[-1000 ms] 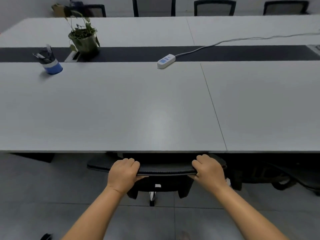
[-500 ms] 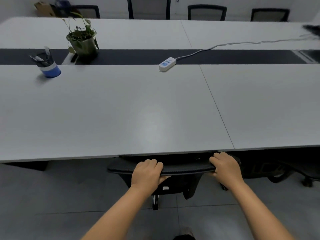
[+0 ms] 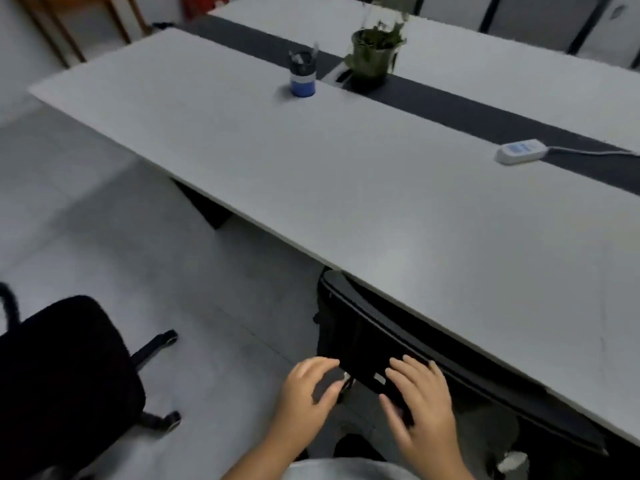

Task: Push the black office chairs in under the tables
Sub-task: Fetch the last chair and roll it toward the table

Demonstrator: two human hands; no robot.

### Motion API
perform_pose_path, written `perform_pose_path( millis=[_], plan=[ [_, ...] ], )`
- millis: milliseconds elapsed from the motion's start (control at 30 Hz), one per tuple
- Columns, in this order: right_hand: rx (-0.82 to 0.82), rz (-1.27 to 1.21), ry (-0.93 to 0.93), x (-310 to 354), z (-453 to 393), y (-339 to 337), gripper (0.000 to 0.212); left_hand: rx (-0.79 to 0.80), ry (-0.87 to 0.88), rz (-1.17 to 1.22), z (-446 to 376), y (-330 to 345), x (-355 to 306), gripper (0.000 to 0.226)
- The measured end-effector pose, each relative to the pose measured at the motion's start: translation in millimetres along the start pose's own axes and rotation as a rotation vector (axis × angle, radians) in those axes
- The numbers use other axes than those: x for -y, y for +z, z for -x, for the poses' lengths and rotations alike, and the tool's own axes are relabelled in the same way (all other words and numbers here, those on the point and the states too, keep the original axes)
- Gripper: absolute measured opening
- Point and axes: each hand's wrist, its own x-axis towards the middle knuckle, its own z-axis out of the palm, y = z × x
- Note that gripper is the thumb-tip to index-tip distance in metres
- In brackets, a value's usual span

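A black office chair (image 3: 349, 317) stands tucked under the white table (image 3: 363, 202), its backrest close against the table's near edge. My left hand (image 3: 308, 386) and my right hand (image 3: 422, 400) hover side by side just in front of that backrest, fingers loose and spread, holding nothing. Whether the fingertips touch the chair is unclear because of blur. A second black office chair (image 3: 62, 372) stands out on the grey floor at the lower left, away from the table, with its wheeled legs showing.
On the table are a blue pen cup (image 3: 302, 79), a potted plant (image 3: 372, 57) and a white power strip (image 3: 521, 151) with its cable. A dark strip runs along the table's middle. A wooden frame (image 3: 69, 29) stands at the far left.
Both hands have let go of the chair's backrest and opened. The view has swung to the left, bringing the second chair into sight.
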Motion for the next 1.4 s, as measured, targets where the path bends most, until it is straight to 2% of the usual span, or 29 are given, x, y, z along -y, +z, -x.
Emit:
perform_pose_path(
  millis=[67, 167, 233, 300, 333, 433, 500, 567, 733, 900, 1133, 1267, 1400],
  plan=[
    [0.260, -0.042, -0.196, 6, -3, 18, 0.047, -0.104, -0.228, 0.041, 36, -1, 21, 0.033],
    [0.628, -0.049, -0.355, 10, -9, 42, 0.029, -0.373, -0.486, 0.169, 91, -2, 33, 0.039],
    [0.883, -0.029, -0.417, 14, -10, 59, 0.051, -0.593, -0.644, 0.261, 129, 1, 35, 0.067],
    [1.095, 0.003, -0.473, 23, -12, 73, 0.053, -0.828, -0.777, 0.384, 166, 9, 32, 0.068],
    [1.141, -0.011, -0.501, 34, -14, 82, 0.051, -0.938, -0.833, 0.428, 183, 13, 31, 0.066],
    [1.197, -0.034, -0.628, 70, -10, 111, 0.051, -1.178, -0.988, 0.494, 223, 20, 34, 0.074],
    [1.224, -0.073, -0.711, 105, -9, 130, 0.048, -1.321, -1.055, 0.490, 240, 16, 40, 0.056],
    [1.211, -0.096, -0.817, 150, -3, 149, 0.040, -1.418, -1.091, 0.533, 256, 7, 54, 0.026],
    [1.180, -0.226, -0.827, 255, 27, 196, 0.038, -1.437, -1.033, 0.443, 315, -57, 102, 0.023],
    [1.253, -0.224, -0.819, 330, 79, 228, 0.038, -1.545, -1.011, 0.442, 383, -116, 144, 0.023],
    [1.384, -0.078, -0.767, 406, 100, 287, 0.038, -1.657, -1.139, 0.596, 445, -157, 205, 0.023],
    [1.416, -0.071, -0.867, 493, 110, 341, 0.036, -1.731, -1.181, 0.563, 476, -218, 252, 0.024],
    [1.435, -0.160, -1.017, 614, 136, 386, 0.031, -1.884, -1.147, 0.499, 511, -306, 290, 0.021]
  ],
)
